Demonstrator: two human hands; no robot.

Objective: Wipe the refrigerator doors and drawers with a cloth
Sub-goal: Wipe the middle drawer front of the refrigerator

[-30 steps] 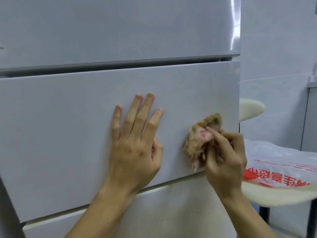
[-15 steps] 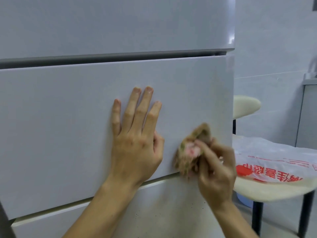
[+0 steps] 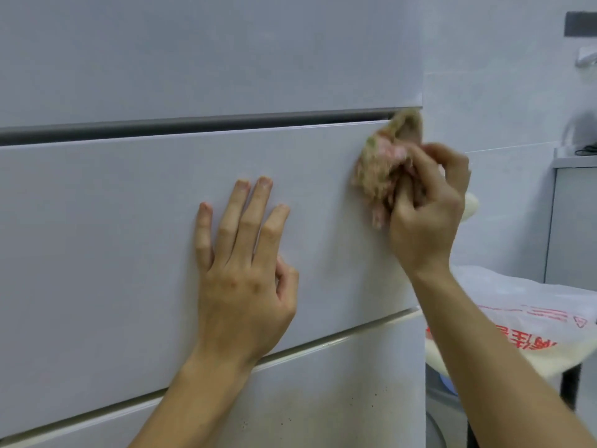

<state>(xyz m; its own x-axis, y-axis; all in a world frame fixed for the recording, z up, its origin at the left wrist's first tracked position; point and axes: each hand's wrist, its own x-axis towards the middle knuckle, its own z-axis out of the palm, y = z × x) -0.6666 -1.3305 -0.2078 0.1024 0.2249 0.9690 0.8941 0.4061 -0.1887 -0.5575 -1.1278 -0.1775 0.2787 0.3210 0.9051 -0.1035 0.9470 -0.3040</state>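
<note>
A white refrigerator fills the view, with an upper door [image 3: 210, 53], a middle drawer front [image 3: 113, 237] and a lower drawer [image 3: 307, 399]. My left hand [image 3: 245, 270] lies flat on the middle drawer front, fingers straight and pointing up. My right hand [image 3: 426, 205] grips a bunched tan and pink cloth [image 3: 378, 166] against the drawer's top right corner. The cloth's tip reaches the dark gap [image 3: 193, 124] under the upper door.
Right of the refrigerator stands a cream stool [image 3: 452, 357] with a white plastic bag with red print [image 3: 533, 312] on it. A white tiled wall [image 3: 500, 92] is behind, and a grey cabinet [image 3: 575, 221] stands at the far right. The lower drawer shows dark specks.
My right hand has moved the cloth up from the drawer's lower right edge to its top right corner. My left hand stays flat on the drawer front.
</note>
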